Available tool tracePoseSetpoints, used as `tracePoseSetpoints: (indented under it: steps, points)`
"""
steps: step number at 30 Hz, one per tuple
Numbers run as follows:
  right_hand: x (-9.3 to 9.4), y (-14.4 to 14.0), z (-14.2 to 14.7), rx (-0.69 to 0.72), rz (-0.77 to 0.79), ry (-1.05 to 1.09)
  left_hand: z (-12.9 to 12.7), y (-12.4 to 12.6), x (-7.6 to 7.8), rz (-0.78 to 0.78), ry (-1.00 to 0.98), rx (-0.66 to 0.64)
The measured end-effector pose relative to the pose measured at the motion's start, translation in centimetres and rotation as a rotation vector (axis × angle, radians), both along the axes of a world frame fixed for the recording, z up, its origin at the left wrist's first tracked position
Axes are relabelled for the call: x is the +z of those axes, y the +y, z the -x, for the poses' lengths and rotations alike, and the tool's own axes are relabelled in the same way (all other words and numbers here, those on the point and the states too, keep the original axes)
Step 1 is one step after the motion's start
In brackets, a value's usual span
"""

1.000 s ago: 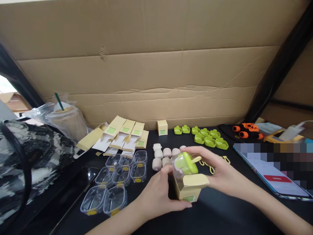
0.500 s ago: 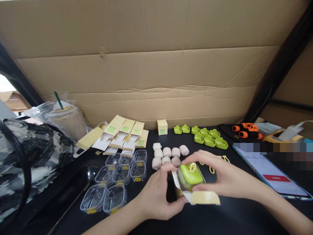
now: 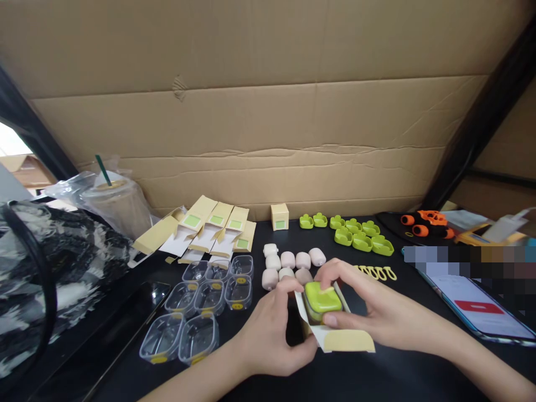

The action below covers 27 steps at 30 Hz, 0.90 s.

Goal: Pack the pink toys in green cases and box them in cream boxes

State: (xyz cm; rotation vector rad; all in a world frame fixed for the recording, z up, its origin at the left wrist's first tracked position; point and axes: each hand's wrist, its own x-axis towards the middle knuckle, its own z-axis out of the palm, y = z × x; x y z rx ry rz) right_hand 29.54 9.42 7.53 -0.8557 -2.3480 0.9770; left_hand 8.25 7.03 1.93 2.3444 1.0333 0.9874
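My left hand is closed around a small cardboard box, thumb low and fingers at its far left edge. The box stands open at the top, with one cream flap folded out towards me. Inside its mouth sits a small clear container with a green lid. My right hand grips this container, thumb at the near edge and a fingertip pressing on the lid. Beyond my hands lie several pale, rounded pieces. Several yellow loops lie behind my right hand.
Clear square cups stand at left, with flattened boxes behind. Green lids and a closed box sit at the back. A phone, an orange toy car and a bagged drink cup flank the table.
The green-lidded container has sunk deeper into the box. My right fingers have shifted onto its lid, and the lid's loop no longer shows. My left hand keeps its hold on the box.
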Motion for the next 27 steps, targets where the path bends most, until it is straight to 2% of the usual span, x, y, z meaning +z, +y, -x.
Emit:
tracePoseSetpoints:
  steps: [6,15,18,23,27]
  points:
    - [-0.8,0.1,0.1,-0.017,0.002,-0.009,0.1,-0.1,0.2,0.045,0.049,0.073]
    - [-0.7,0.3,0.6,-0.069,-0.079,0.015,0.1,-0.1,-0.1,0.009,0.03,0.006]
    - [-0.7,0.4,0.7,-0.083,-0.058,0.008,0.1,0.0,-0.1,-0.006,0.029,0.005]
    - [-0.6,0.7,0.1,-0.024,-0.061,0.031,0.0,-0.1,0.2,-0.016,0.05,0.016]
    - [-0.3,0.9,-0.7,-0.094,-0.084,0.056,0.2,-0.2,0.0,-0.018,0.03,0.044]
